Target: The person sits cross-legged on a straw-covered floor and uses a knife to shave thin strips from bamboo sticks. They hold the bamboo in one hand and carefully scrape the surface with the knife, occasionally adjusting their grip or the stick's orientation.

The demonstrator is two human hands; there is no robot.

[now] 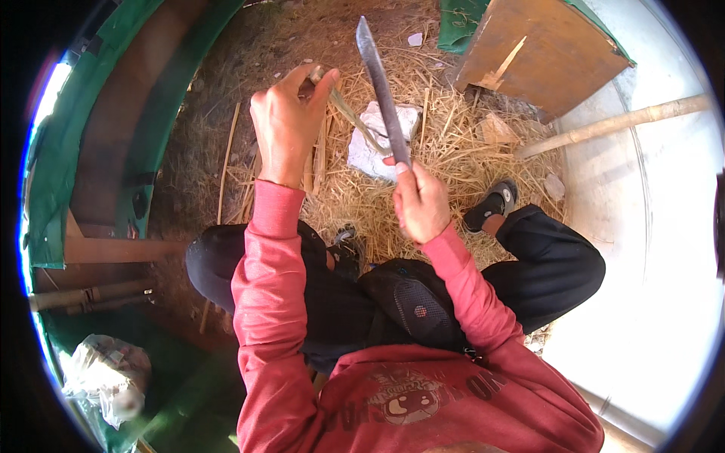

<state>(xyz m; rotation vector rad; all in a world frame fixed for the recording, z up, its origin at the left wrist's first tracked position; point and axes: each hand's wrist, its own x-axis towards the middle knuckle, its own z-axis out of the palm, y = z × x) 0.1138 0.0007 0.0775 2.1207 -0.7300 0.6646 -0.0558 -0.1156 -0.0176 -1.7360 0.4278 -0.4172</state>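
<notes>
My left hand (pixel 285 124) is closed, pinching the upper end of a thin greenish-tan strip that looks like split bamboo (pixel 349 113). The strip slants down to the right, its lower end by the knife's blade near my right hand. In my closed right hand (pixel 423 202) is the handle end of a long machete (pixel 384 94), its dark blade pointing up and away from me. Below both, on the ground, rests a pale flat-topped stone (pixel 365 157). Whether strip and blade touch is unclear.
Straw and shavings (pixel 445 170) cover the ground around my feet. A brown wooden board (pixel 540 53) leans at the far right, near a bamboo pole (pixel 627 124) and a white sheet wall (pixel 657 211). Green sheeting (pixel 98 121) hangs left; a plastic bag (pixel 109 374) lies lower left.
</notes>
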